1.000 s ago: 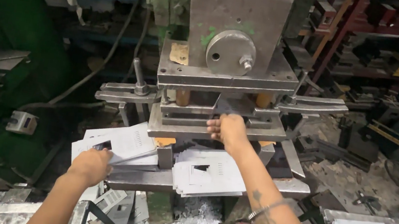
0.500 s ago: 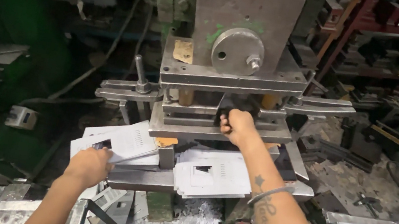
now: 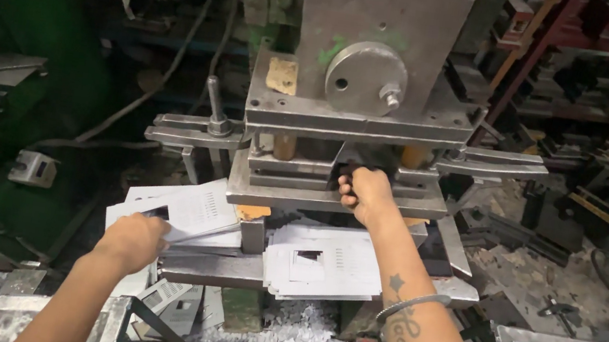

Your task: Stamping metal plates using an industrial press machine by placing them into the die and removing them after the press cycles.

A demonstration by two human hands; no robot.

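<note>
Two hands, right hand fingers hidden in press

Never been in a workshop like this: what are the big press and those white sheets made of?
The press looks like bare steel or iron: dull grey, scuffed, with flaking green paint. The white sheets under the left hand and beside the right hand look thin, with punched windows; whether coated metal, plastic or card is unclear.

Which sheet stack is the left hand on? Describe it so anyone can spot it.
Start at the grey metal press. On the ledge below it, left of the centre post, lies a fanned white stack under the left hand. The stack right of the post lies flatter, with no hand on it.
</note>
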